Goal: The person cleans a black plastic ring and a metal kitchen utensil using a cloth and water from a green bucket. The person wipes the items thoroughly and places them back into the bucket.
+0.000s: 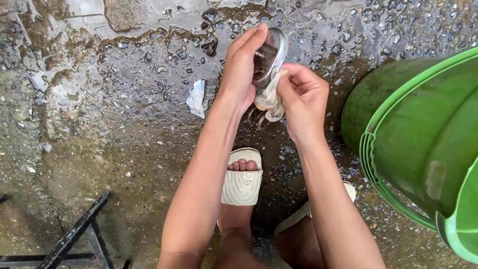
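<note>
step: we judge we are wiping the metal part (270,56), held up over the wet ground (124,124) | left hand (241,69) fingers clamped on it | right hand (303,97) fingers pinched on the pale rag (269,102) | next: likely turn part, firm grip | count: one part, one rag, one green tub (423,144), two sandals (242,184)

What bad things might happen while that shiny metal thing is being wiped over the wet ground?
The left hand holds the metal piece by its edges while the right hand rubs it with a pale rag. It may slip and land on the toes in the open sandal below. The ground is wet and gritty, so a foot might slide, or a dropped piece would get dirty.
</note>
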